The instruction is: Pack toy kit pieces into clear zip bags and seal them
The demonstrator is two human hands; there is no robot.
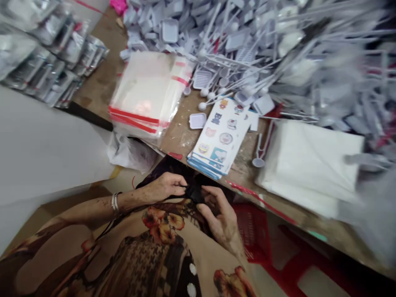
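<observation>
In the head view, my left hand [165, 186] is closed in a pinch on the left side of a small black item [194, 192], just below the table edge and over my lap. At its right side, my right hand [219, 212] has thumb and fingers curled around the same dark item, which looks like cloth or a strap; its exact form is too dark to tell. Above them on the table lies a stack of sticker sheets [224, 132] with cartoon figures. Clear bags with red strips [142, 90] lie to the left of it.
A large heap of pale plastic pieces [235, 41] covers the back of the brown table [176, 140]. White bags [312, 156] lie at the right, packed bags [49, 62] at the far left. A red plastic basket [252, 231] stands under the table edge.
</observation>
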